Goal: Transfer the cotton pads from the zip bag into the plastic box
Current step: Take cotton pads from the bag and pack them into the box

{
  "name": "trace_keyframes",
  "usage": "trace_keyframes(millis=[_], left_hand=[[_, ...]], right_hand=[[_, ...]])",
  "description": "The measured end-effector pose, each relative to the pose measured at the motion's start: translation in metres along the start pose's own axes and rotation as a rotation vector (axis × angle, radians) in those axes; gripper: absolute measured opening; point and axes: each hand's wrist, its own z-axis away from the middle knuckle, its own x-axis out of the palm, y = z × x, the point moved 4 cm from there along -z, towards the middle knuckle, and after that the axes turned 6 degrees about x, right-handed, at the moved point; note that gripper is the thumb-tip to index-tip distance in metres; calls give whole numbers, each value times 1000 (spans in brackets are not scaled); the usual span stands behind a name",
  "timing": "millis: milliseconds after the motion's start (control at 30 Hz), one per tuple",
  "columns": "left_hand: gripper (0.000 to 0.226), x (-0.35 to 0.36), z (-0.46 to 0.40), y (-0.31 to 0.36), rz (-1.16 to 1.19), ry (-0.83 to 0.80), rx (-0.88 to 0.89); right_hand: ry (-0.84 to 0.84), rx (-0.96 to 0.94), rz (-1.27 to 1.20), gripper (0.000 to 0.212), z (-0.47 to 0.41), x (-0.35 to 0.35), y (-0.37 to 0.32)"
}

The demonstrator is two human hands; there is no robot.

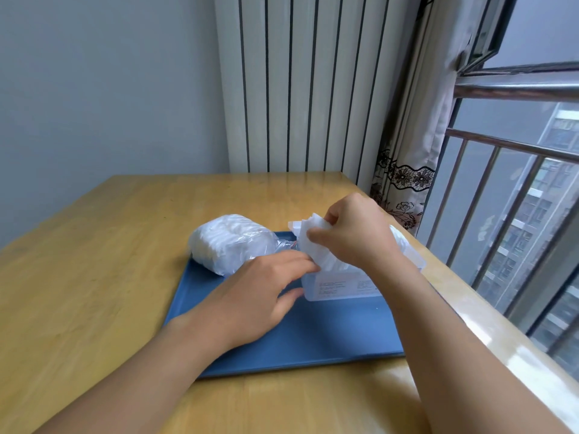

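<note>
Left hand (257,296) nearest, gripping the box (341,285) corner on the blue tray (313,336). Right hand (354,233) pinches a stack of pads (316,242), tilted upright into the box. Bag (230,242) lies behind-left, long axis left-right, on the tabletop (94,261).

— What do we see on the blue tray (313,339)?

— We see the zip bag (230,242), still full of cotton pads, lying at its far left, and the plastic box (341,286) just beside it on the right.

— And our hands?

— Our right hand (354,233) pinches a bunch of cotton pads (316,242) over the box's open top. Our left hand (260,292) grips the box's near left corner.
</note>
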Motion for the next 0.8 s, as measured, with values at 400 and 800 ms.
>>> trace_keyframes(millis=[400,800], left_hand=[[29,6,-3,7,128,52,19],[44,10,1,-2,-18,41,-217]], right_hand=[[-188,-6,185,39,9,23,-8],[-274,119,-392,30,6,-34,-1]])
